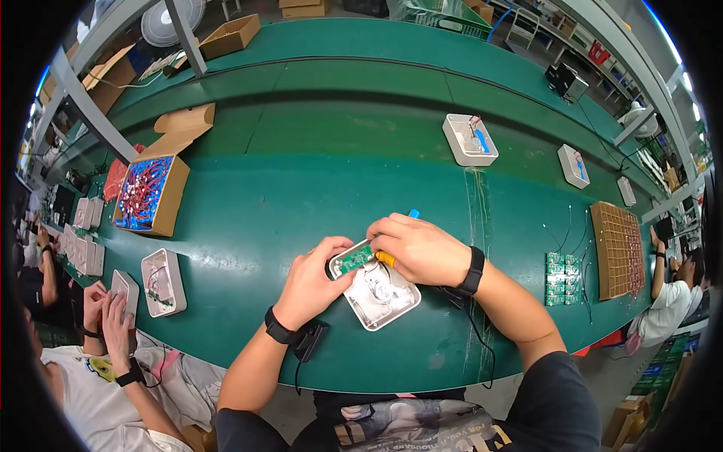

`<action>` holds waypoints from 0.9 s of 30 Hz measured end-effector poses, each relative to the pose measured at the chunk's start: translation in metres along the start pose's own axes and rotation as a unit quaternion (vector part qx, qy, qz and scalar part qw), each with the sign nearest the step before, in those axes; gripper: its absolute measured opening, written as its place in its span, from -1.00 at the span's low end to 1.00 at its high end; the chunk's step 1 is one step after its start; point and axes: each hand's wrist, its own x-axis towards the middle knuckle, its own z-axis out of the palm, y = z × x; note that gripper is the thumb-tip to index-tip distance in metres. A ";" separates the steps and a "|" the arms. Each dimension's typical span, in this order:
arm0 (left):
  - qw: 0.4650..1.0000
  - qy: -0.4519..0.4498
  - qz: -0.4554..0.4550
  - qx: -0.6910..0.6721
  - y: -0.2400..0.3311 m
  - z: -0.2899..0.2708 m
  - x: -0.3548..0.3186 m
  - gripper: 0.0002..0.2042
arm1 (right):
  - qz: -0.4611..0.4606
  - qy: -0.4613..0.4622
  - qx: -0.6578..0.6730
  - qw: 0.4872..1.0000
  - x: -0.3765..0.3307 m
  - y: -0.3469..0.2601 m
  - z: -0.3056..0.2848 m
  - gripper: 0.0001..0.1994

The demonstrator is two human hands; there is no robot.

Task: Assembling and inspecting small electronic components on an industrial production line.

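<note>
- Head view: small white box (pixel 399 312), the piece being worked on, sits on the green counter (pixel 256 200) ahead of the person, open side up; a green circuit board (pixel 354 261) lies at its far-left end.
- Left hand (pixel 318 274): half curled around that end, thumb and fingers holding the box's rim.
- Right hand (pixel 413 248): fingers curled closed, apparently on a yellow piece (pixel 385 259); a blue end (pixel 414 215) shows behind the knuckles. Cannot tell if the two are one tool.
- Judgement: brace the box with the left hand, keep its thumb off the board, press lightly and squarely; avoid pinching the inner wires.
- Edges: near counter edge lies just below the forearms. A black adapter (pixel 312 342) by the left wrist and a black cord (pixel 491 360) on the right could snag sleeves.
- Room: counter stretches widest ahead, toward the far white box (pixel 473 156); left is bounded by the cardboard box (pixel 172 205), right by the board stack (pixel 562 279).
</note>
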 end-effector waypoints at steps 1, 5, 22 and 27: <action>1.000 -0.001 0.014 0.003 -0.002 0.001 0.000 -0.61 | 0.007 -0.008 -0.024 1.000 -0.001 -0.002 -0.001 -0.78; 0.998 -0.003 0.046 0.030 -0.002 0.003 0.000 -0.66 | 0.017 -0.017 -0.061 0.998 -0.004 -0.006 0.005 -0.81; 0.973 0.032 0.157 0.167 -0.001 0.008 -0.001 -0.92 | 0.073 0.002 -0.090 0.993 -0.005 -0.011 0.008 -0.86; 0.975 0.032 0.150 0.161 -0.001 0.007 -0.002 -0.90 | 0.074 0.018 -0.066 0.995 -0.005 -0.008 0.012 -0.85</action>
